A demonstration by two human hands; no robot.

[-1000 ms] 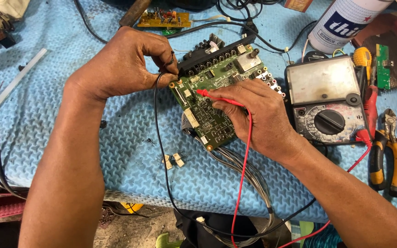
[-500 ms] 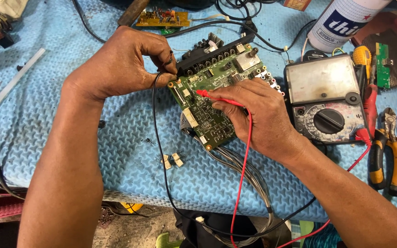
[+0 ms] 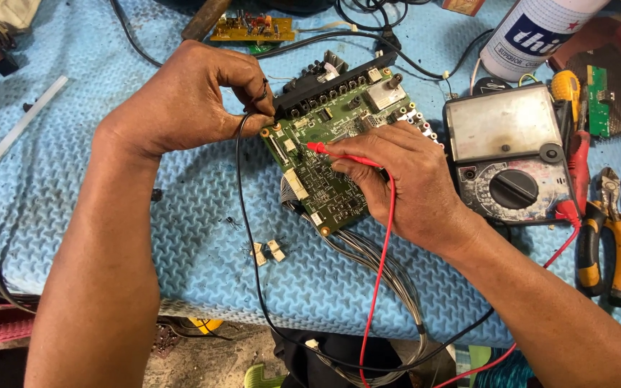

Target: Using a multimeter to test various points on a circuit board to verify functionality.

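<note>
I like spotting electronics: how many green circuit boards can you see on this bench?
3: the large green circuit board under both hands, a small board at the top edge, and a narrow green strip board right of the meter. Others may be hidden.

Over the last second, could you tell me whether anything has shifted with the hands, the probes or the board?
Nothing visibly changed. The left hand still pinches the black probe at the corner of the green circuit board, and the right hand still holds the red probe on the board. The meter lies where it was.
</note>
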